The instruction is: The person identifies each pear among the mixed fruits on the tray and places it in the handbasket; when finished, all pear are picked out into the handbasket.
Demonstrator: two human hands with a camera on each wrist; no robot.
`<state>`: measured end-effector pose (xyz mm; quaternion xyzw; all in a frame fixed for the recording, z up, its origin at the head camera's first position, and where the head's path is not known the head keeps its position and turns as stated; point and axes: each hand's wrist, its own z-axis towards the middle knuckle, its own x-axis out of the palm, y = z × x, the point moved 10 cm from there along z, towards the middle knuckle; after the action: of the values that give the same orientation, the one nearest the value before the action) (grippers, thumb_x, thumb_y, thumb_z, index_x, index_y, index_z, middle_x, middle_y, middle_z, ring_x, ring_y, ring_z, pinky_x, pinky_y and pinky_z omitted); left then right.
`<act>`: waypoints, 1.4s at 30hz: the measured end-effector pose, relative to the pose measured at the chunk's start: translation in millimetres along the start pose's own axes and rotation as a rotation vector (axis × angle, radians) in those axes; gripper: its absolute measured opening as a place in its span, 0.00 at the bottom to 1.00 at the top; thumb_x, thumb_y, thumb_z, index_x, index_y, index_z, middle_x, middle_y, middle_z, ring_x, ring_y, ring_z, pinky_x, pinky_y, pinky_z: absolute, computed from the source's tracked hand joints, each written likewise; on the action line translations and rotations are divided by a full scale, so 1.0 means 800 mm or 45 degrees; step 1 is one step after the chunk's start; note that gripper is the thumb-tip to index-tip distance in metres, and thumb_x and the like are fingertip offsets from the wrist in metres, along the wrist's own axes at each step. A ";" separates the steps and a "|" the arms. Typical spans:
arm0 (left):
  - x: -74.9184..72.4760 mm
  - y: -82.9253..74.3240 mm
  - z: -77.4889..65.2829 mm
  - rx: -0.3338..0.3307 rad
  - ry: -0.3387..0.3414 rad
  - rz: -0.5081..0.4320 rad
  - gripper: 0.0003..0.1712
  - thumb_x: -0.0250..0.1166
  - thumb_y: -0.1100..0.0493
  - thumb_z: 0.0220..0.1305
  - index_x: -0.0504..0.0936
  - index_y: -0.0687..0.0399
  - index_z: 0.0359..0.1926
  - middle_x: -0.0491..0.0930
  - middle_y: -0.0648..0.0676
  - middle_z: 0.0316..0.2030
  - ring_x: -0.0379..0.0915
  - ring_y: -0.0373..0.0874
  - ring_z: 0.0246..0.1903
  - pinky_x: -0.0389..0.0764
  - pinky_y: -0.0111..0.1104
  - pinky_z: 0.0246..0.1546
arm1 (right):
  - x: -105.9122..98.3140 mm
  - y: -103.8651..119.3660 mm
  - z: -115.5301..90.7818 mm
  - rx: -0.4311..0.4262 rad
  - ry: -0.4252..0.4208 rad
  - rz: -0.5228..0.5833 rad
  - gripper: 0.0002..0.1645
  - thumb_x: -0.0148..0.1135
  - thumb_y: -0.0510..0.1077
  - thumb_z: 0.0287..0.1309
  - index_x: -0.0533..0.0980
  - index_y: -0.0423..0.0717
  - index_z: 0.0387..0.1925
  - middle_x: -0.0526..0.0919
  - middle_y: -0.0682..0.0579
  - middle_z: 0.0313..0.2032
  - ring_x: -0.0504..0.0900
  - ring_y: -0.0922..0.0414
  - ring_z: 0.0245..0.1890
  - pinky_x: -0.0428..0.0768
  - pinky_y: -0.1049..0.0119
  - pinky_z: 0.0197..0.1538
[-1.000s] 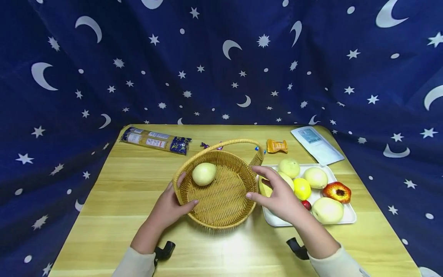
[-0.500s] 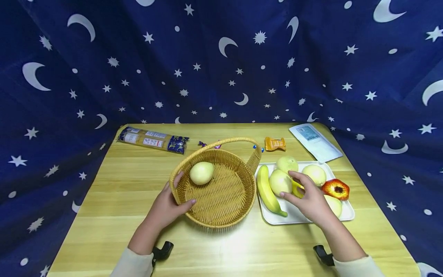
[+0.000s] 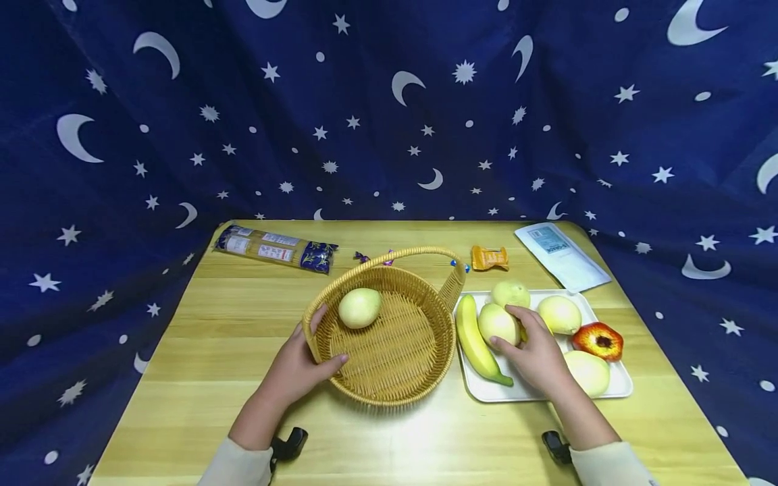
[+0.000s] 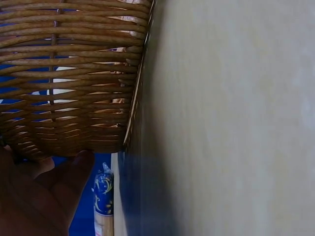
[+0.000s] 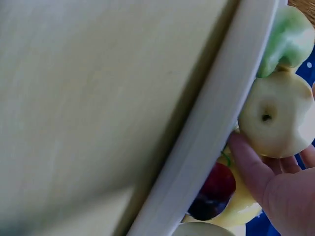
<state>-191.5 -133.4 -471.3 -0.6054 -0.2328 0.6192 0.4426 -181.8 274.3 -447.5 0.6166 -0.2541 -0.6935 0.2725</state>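
Observation:
My left hand [image 3: 298, 368] grips the left rim of a round wicker basket [image 3: 389, 354], thumb over the rim and fingers outside it. In the left wrist view that hand [image 4: 44, 196] is beside the woven wall [image 4: 74, 98]. One pale yellow fruit [image 3: 360, 308] lies inside the basket. Over the white tray [image 3: 492, 393], my right hand [image 3: 537, 354] holds another pale yellow, round fruit [image 3: 495, 324] between thumb and fingers. The right wrist view shows this fruit's dimpled end [image 5: 275, 118], with the thumb of my right hand [image 5: 290, 196] at its side.
A banana [image 3: 474, 337] lies at the tray's left; a red-orange fruit [image 3: 598, 341] and more pale fruits are also there. A dark red cherry [image 5: 214, 189] sits near the thumb. Behind are a spaghetti packet [image 3: 276, 250], an orange wrapped sweet [image 3: 489, 258] and a white pouch [image 3: 562, 256].
My right hand has moved from the basket's right side rightward over the tray and taken hold of the pale yellow fruit. My left hand stays on the basket.

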 end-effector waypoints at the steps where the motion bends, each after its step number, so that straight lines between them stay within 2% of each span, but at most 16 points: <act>1: 0.000 0.000 0.000 0.003 0.000 -0.001 0.60 0.75 0.40 0.48 0.49 0.37 0.76 0.57 0.52 0.71 0.65 0.52 0.62 0.67 0.49 0.62 | 0.000 -0.001 0.000 -0.016 -0.018 -0.012 0.42 0.73 0.47 0.53 0.65 0.38 0.65 0.66 0.36 0.61 0.65 0.36 0.61 0.65 0.38 0.60; 7: 0.000 0.000 -0.001 0.018 -0.007 -0.008 0.60 0.75 0.41 0.49 0.50 0.41 0.76 0.57 0.51 0.71 0.65 0.52 0.62 0.67 0.48 0.62 | 0.004 -0.001 0.002 -0.089 -0.054 -0.014 0.40 0.74 0.42 0.50 0.67 0.40 0.64 0.66 0.37 0.61 0.66 0.37 0.60 0.65 0.38 0.61; 16: 0.001 0.004 0.000 0.016 -0.014 -0.003 0.60 0.75 0.40 0.48 0.50 0.40 0.76 0.57 0.50 0.70 0.64 0.50 0.63 0.66 0.47 0.63 | 0.007 -0.002 0.003 -0.101 -0.035 -0.082 0.44 0.76 0.39 0.45 0.66 0.41 0.65 0.65 0.38 0.61 0.69 0.39 0.56 0.70 0.42 0.55; 21: 0.001 0.004 -0.001 0.027 -0.016 -0.001 0.60 0.74 0.38 0.48 0.50 0.38 0.76 0.58 0.50 0.70 0.65 0.51 0.63 0.67 0.47 0.62 | -0.003 0.000 0.004 -0.091 -0.104 -0.075 0.43 0.77 0.38 0.42 0.69 0.39 0.62 0.68 0.38 0.58 0.68 0.38 0.58 0.67 0.40 0.58; 24: 0.002 0.003 -0.001 0.028 -0.006 -0.006 0.60 0.74 0.37 0.48 0.50 0.38 0.76 0.58 0.50 0.70 0.65 0.50 0.62 0.68 0.46 0.61 | -0.016 0.007 0.003 -0.078 -0.160 -0.067 0.43 0.77 0.39 0.42 0.70 0.39 0.62 0.69 0.40 0.57 0.70 0.41 0.56 0.74 0.48 0.53; 27: 0.003 0.001 -0.002 0.021 0.002 -0.011 0.59 0.73 0.36 0.48 0.50 0.37 0.76 0.58 0.50 0.70 0.65 0.50 0.63 0.67 0.46 0.62 | -0.029 0.022 0.003 -0.081 -0.194 -0.039 0.42 0.77 0.40 0.43 0.70 0.40 0.62 0.70 0.42 0.57 0.70 0.45 0.54 0.80 0.64 0.41; 29: 0.003 0.000 -0.003 0.015 0.006 -0.009 0.59 0.73 0.35 0.48 0.49 0.35 0.76 0.58 0.50 0.70 0.64 0.49 0.63 0.66 0.46 0.62 | -0.035 0.033 0.004 -0.076 -0.182 0.014 0.42 0.78 0.41 0.44 0.70 0.42 0.63 0.69 0.43 0.58 0.70 0.47 0.54 0.80 0.73 0.34; 31: 0.003 0.000 -0.003 0.009 0.008 -0.009 0.59 0.73 0.35 0.48 0.49 0.34 0.76 0.57 0.49 0.70 0.63 0.49 0.64 0.65 0.45 0.63 | -0.038 0.046 0.005 -0.074 -0.154 0.093 0.43 0.77 0.41 0.44 0.70 0.42 0.63 0.69 0.44 0.58 0.69 0.48 0.55 0.80 0.76 0.35; 35: 0.002 0.000 -0.003 0.001 0.007 -0.009 0.59 0.73 0.35 0.48 0.49 0.33 0.76 0.57 0.49 0.71 0.63 0.49 0.64 0.65 0.44 0.63 | -0.036 0.075 0.006 -0.081 -0.072 0.211 0.43 0.77 0.41 0.45 0.69 0.45 0.64 0.68 0.47 0.56 0.67 0.51 0.55 0.82 0.72 0.38; 42: 0.003 0.000 -0.002 0.020 0.006 -0.035 0.59 0.74 0.38 0.49 0.49 0.35 0.76 0.58 0.50 0.70 0.64 0.49 0.63 0.67 0.44 0.62 | -0.025 0.116 0.000 -0.143 0.065 0.286 0.41 0.76 0.38 0.45 0.69 0.44 0.62 0.69 0.48 0.54 0.69 0.53 0.52 0.85 0.66 0.36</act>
<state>-189.9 -131.7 -472.5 -0.6002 -0.2350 0.6134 0.4564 -174.1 221.0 -369.2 0.5856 -0.2754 -0.6558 0.3889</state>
